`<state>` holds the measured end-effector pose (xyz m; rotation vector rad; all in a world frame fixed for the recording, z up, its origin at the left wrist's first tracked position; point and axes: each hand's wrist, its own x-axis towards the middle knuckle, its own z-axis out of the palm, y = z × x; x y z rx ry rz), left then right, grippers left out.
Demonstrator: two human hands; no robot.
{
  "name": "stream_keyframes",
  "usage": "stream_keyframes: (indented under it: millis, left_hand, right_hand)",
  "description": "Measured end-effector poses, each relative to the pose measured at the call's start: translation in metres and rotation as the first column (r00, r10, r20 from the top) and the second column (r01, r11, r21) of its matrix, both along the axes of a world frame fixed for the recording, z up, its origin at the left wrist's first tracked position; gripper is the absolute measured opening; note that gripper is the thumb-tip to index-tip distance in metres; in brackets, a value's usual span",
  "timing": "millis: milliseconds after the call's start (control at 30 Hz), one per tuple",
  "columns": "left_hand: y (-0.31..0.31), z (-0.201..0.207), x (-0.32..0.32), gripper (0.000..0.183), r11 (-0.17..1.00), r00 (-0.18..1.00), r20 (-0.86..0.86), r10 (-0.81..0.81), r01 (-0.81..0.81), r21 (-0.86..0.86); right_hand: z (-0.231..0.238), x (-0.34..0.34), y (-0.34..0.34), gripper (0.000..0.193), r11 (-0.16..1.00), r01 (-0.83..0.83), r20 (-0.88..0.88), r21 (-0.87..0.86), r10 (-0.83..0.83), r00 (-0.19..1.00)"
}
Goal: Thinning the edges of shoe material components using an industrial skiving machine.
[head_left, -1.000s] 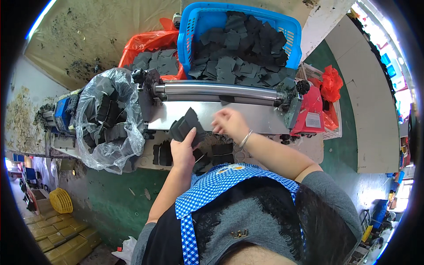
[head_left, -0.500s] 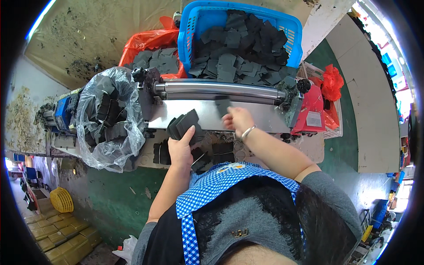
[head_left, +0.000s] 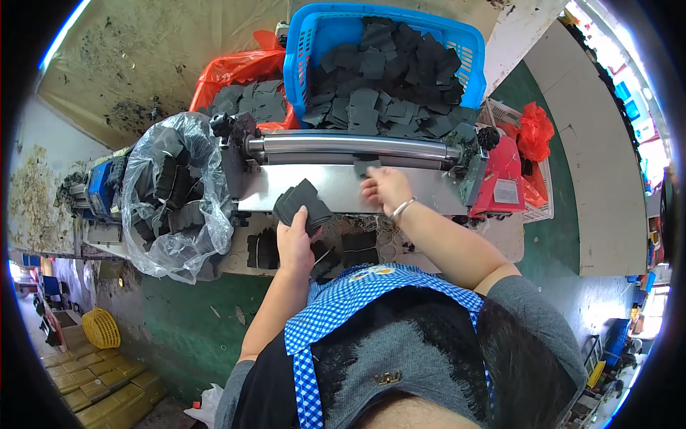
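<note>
My left hand (head_left: 294,239) grips a fanned stack of thin black sheets (head_left: 304,203), thumb on top, over the near edge of the machine's metal plate (head_left: 279,179). In my right hand (head_left: 389,190) a single black sheet (head_left: 367,166) is pinched by the fingertips. The far end of that sheet lies at the gap under the steel roller (head_left: 350,145); whether the roller has caught it I cannot tell. Behind the roller stands a blue basket (head_left: 294,71) heaped with similar black pieces (head_left: 400,107).
Left of the roller is a clear plastic bag (head_left: 214,239) with bundled black sheets. Tied black bundles (head_left: 361,249) lie below the plate. A red bag (head_left: 236,66) of black pieces sits behind. The machine's red end housing (head_left: 500,179) and a white crate (head_left: 549,193) are at the right.
My right hand has moved slightly away from me, bringing the single sheet up to the roller gap. The left hand's stack has turned and lowered a little.
</note>
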<state>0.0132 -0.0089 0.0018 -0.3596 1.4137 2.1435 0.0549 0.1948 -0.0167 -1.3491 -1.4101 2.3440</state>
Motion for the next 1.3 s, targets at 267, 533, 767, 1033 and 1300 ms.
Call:
stream_keyframes:
  millis: [267, 533, 767, 1033, 1300]
  left_hand:
    - [0.002, 0.003, 0.001, 0.025, 0.989, 0.998, -0.019, -0.058, 0.060, 0.133]
    - [0.009, -0.006, 0.003, 0.025, 1.000, 0.943, -0.334, 0.005, 0.001, 0.018]
    - [0.003, 0.001, -0.002, 0.027, 0.997, 0.995, -0.100, -0.014, 0.022, 0.071]
    - [0.008, -0.010, -0.001, 0.023, 0.993, 0.990, -0.116, -0.086, 0.095, 0.069]
    - [0.002, -0.019, -0.005, 0.019, 0.986, 0.974, -0.168, -0.151, 0.161, 0.047]
  right_hand:
    - [0.019, 0.014, -0.053, 0.022, 0.791, -0.436, -0.111, 0.430, 0.525, 0.844]
    - [0.008, 0.010, -0.046, 0.026, 0.775, -0.290, -0.061, 0.561, 0.388, 0.920]
    - [0.010, 0.002, -0.016, 0.025, 0.976, -0.212, -0.033, 0.060, 0.214, 0.976]
    - [0.020, 0.015, -0.063, 0.028, 0.575, -0.366, -0.082, 0.732, 0.607, 0.791]
    - [0.037, 0.013, -0.055, 0.029, 0.412, -0.551, 0.114, 0.726, 0.718, 0.687]
